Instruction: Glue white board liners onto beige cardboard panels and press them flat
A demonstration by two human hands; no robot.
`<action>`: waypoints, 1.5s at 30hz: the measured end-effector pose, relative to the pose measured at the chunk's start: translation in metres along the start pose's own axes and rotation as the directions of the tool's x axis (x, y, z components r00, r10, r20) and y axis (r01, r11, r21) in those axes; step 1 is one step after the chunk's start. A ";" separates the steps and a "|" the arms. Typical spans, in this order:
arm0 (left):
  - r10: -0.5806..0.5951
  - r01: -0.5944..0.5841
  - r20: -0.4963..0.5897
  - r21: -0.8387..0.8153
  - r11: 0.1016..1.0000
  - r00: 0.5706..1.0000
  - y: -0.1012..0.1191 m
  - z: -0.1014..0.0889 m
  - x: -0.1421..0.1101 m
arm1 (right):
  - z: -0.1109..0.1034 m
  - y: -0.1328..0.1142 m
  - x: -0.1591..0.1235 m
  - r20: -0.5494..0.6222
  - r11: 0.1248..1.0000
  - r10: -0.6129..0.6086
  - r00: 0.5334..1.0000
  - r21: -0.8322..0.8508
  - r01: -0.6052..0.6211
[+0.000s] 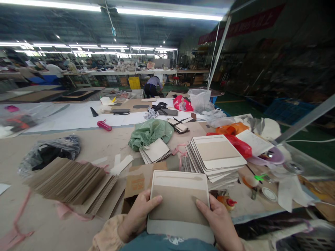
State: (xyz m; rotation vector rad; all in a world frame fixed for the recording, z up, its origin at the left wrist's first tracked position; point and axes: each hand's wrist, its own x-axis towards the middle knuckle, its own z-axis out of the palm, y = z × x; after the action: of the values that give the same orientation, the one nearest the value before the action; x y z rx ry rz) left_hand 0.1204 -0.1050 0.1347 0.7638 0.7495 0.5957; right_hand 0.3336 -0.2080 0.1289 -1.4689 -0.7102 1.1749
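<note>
Between my two hands is a flat panel with rounded corners, pale at its top and bottom and brown across the middle. My left hand grips its left edge, thumb on the face. On the right edge my right hand does the same, its thumb pressed on the brown part. The fingers behind the panel are hidden. Under and beyond the panel sits a cardboard box. To the right rises a stack of similar panels. A fanned pile of brown boards lies to the left.
A green plastic bag and a smaller panel stack lie beyond the box. Clear plastic with dark material is at left. A red-tipped bottle and a white lid are at right. A metal post slants nearby.
</note>
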 end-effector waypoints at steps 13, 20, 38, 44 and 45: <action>0.069 -0.075 -0.113 -0.053 0.996 0.991 0.022 0.015 0.031 | -0.024 -0.029 0.013 0.047 0.982 -0.180 0.983 0.073 0.176; 0.080 -0.082 -0.106 -0.014 0.997 0.991 0.026 0.032 0.037 | -0.025 -0.053 0.028 -0.130 0.891 -0.418 0.899 -0.255 0.377; 0.272 -0.311 0.151 0.469 0.827 0.950 0.089 0.140 0.192 | -0.160 -0.149 0.195 -0.179 0.623 -0.534 0.826 -0.743 0.242; 0.406 -0.324 0.191 0.901 0.289 0.894 0.082 0.132 0.224 | -0.174 -0.136 0.216 -0.114 0.489 -0.497 0.860 -0.855 0.169; 0.426 -0.326 0.227 0.930 0.173 0.876 0.082 0.132 0.223 | -0.178 -0.135 0.214 -0.108 0.472 -0.490 0.865 -0.867 0.159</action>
State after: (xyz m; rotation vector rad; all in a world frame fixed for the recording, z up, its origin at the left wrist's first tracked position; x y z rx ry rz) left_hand 0.3391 0.0498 0.1804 2.1847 0.9987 0.5785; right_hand 0.5919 -0.0483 0.1850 -2.1235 -1.3555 0.1639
